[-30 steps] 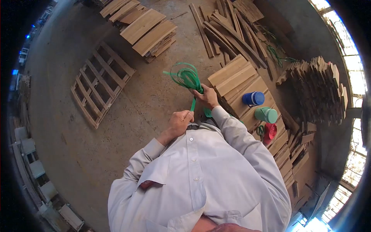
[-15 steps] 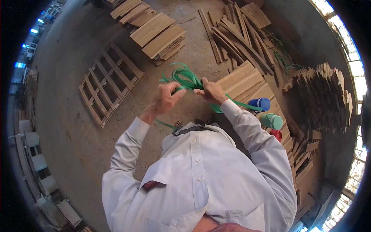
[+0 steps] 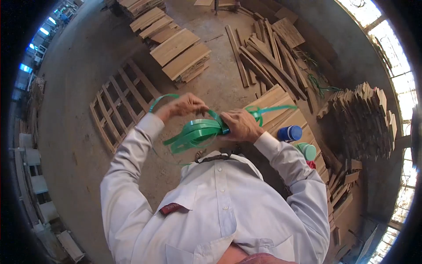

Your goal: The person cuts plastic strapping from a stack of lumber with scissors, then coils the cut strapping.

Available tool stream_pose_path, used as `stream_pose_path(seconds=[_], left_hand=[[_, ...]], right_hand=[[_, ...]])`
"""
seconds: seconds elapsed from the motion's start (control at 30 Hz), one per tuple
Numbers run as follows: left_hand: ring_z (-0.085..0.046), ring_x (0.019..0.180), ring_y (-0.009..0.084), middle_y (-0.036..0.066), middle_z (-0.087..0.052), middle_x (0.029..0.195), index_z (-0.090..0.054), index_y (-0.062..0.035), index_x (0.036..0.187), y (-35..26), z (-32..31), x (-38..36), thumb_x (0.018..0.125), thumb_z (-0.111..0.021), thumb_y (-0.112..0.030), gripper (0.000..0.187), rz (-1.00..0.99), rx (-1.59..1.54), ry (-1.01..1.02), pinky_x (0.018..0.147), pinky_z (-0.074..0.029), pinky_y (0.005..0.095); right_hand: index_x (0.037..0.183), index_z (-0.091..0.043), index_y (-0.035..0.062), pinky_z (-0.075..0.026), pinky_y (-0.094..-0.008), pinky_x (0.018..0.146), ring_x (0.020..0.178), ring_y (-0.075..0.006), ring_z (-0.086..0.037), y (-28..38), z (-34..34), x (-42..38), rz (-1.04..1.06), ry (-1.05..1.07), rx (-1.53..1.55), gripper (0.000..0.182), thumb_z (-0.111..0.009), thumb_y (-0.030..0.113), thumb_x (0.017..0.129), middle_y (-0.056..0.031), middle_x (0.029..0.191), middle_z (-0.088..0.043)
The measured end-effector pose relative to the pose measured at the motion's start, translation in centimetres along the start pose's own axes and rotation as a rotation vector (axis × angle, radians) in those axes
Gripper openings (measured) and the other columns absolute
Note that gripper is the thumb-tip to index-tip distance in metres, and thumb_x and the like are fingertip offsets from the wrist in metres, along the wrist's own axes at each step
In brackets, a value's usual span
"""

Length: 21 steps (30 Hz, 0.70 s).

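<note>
Green strap (image 3: 193,132) has swung round: half a second back its loops stood up at 10 to 11 o'clock from the right hand (image 3: 241,125); now they fan out at 8 to 9 o'clock. Right hand lower in view; left hand (image 3: 187,105) slightly higher. (12 = top of view.)

Writing: dark red tag (image 3: 172,207) at the shirt pocket, left side of chest. Pale capitals, seem to end "SOL"; first letters uncertain. Blue jug (image 3: 290,133) has a white band; no wording legible at this size.

Strap relative to hands: bunched part in the right hand, thumb and fingers clenched round it. Main loops between and below the hands, above the shirt front. One tail leaves beyond the right hand, running out to 2 o'clock over pale boards (image 3: 281,105). Another length arcs behind the left wrist, at 10 o'clock from the coil. Left hand: fingers curled, motion-blurred, strand at the fingertips; cannot tell if actually gripped.

Surroundings: blue jug on the boards, 3 o'clock of right hand. Mint-green container (image 3: 308,152) at 4 o'clock, just beside the jug; red item (image 3: 311,164) next to it, partly hidden by the sleeve. Slatted pallet (image 3: 121,103) on the floor, 9 o'clock of left hand. Board stack (image 3: 180,50) at 12. Loose planks (image 3: 270,57) at 1 o'clock from right hand.
</note>
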<state>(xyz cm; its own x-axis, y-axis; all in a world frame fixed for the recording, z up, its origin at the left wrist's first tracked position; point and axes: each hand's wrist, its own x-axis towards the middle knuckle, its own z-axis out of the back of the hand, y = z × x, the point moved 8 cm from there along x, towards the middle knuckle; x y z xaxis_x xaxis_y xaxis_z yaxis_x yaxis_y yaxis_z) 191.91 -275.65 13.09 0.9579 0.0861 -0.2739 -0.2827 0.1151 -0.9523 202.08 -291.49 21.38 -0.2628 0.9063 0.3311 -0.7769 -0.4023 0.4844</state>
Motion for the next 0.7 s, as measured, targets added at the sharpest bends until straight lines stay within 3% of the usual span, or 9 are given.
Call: stream_pose_path(seconds=[0.07, 0.1, 0.17, 0.2, 0.27, 0.33, 0.47, 0.57, 0.7], left_hand=[[-0.062, 0.077, 0.0089, -0.001, -0.073, 0.085, -0.078, -0.0019, 0.107, 0.5, -2.9, -0.5, 0.102, -0.068, -0.037, 0.037, -0.025, -0.456, -0.04, 0.072, -0.052, 0.0275], [-0.06, 0.074, 0.0075, -0.002, -0.071, 0.084, -0.077, -0.0032, 0.105, 1.7, -4.2, -1.6, 0.104, -0.066, -0.036, 0.035, 0.101, -0.74, -0.302, 0.068, -0.05, 0.0265], [-0.056, 0.071, 0.0055, -0.003, -0.067, 0.083, -0.074, -0.0064, 0.103, 7.0, -6.1, -0.6, 0.106, -0.061, -0.036, 0.033, 0.075, -0.697, -0.437, 0.063, -0.045, 0.0255], [-0.054, 0.07, 0.0048, -0.004, -0.065, 0.083, -0.072, -0.0082, 0.102, 11.3, -6.9, 2.1, 0.108, -0.058, -0.038, 0.033, -0.065, -0.371, -0.299, 0.06, -0.042, 0.0255], [-0.049, 0.067, 0.0036, -0.007, -0.06, 0.082, -0.068, -0.0101, 0.096, 10.3, -8.8, 3.4, 0.108, -0.057, -0.039, 0.033, -0.173, -0.281, -0.439, 0.056, -0.037, 0.0258], [-0.055, 0.067, 0.0092, -0.002, -0.064, 0.082, -0.068, -0.0086, 0.097, 9.1, -10.7, 4.1, 0.108, -0.058, -0.037, 0.032, -0.101, -0.508, -0.476, 0.058, -0.04, 0.0291], [-0.068, 0.074, 0.0281, 0.014, -0.069, 0.087, -0.068, -0.0063, 0.098, 5.3, -8.8, 2.3, 0.104, -0.059, -0.031, 0.027, -0.187, 0.186, -0.853, 0.065, -0.048, 0.0392], [-0.069, 0.087, 0.0411, 0.022, -0.068, 0.095, -0.069, -0.0067, 0.105, 3.6, -5.7, 0.6, 0.102, -0.06, -0.033, 0.028, 0.053, 0.294, -0.795, 0.073, -0.051, 0.0465], [-0.068, 0.086, 0.0433, 0.02, -0.069, 0.088, -0.07, -0.0102, 0.106, 1.2, -3.7, -1.4, 0.101, -0.059, -0.039, 0.031, -0.103, 0.496, -0.899, 0.072, -0.051, 0.0492]], right_hand=[[0.11, -0.06, 0.0065, -0.054, -0.047, 0.068, 0.077, -0.0389, -0.07, -1.3, 0.2, -1.2, -0.113, -0.052, 0.029, 0.058, -0.087, 0.044, 0.075, -0.0155, 0.082, -0.069], [0.111, -0.06, 0.0065, -0.054, -0.0475, 0.068, 0.077, -0.0397, -0.07, -2.4, 0.6, -1.8, -0.192, -0.07, 0.025, 0.058, -0.087, 0.045, 0.075, -0.016, 0.082, -0.069], [0.112, -0.061, 0.0055, -0.053, -0.0495, 0.067, 0.074, -0.0419, -0.069, -4.8, 1.5, -2.4, -0.426, -0.103, 0.017, 0.059, -0.084, 0.049, 0.08, -0.0184, 0.08, -0.069], [0.112, -0.061, 0.0053, -0.052, -0.0496, 0.067, 0.075, -0.0421, -0.069, -5.9, 2.0, -2.2, -0.481, -0.122, 0.035, 0.058, -0.083, 0.049, 0.081, -0.0188, 0.079, -0.068], [0.112, -0.061, 0.005, -0.051, -0.0499, 0.066, 0.075, -0.0426, -0.069, -8.0, 2.7, -2.1, -0.605, -0.16, 0.073, 0.058, -0.082, 0.051, 0.083, -0.0197, 0.076, -0.067], [0.107, -0.064, 0.0042, -0.05, -0.0484, 0.065, 0.072, -0.0408, -0.068, -8.4, 3.8, -1.4, -0.61, -0.244, 0.075, 0.056, -0.077, 0.055, 0.087, -0.02, 0.073, -0.065], [0.099, -0.066, 0.0024, -0.05, -0.0487, 0.067, 0.069, -0.0401, -0.067, -11.1, 4.0, -0.9, -0.739, -0.257, 0.139, 0.059, -0.076, 0.059, 0.087, -0.0208, 0.073, -0.066], [0.1, -0.067, 0.0026, -0.051, -0.0471, 0.07, 0.072, -0.0372, -0.069, -12.6, 3.7, -0.9, -0.804, -0.225, 0.132, 0.063, -0.077, 0.063, 0.083, -0.0183, 0.075, -0.068], [0.105, -0.069, 0.0033, -0.053, -0.0431, 0.079, 0.083, -0.0323, -0.071, -13.9, 3.2, -0.2, -0.82, -0.239, 0.234, 0.066, -0.082, 0.063, 0.079, -0.0143, 0.087, -0.073]])
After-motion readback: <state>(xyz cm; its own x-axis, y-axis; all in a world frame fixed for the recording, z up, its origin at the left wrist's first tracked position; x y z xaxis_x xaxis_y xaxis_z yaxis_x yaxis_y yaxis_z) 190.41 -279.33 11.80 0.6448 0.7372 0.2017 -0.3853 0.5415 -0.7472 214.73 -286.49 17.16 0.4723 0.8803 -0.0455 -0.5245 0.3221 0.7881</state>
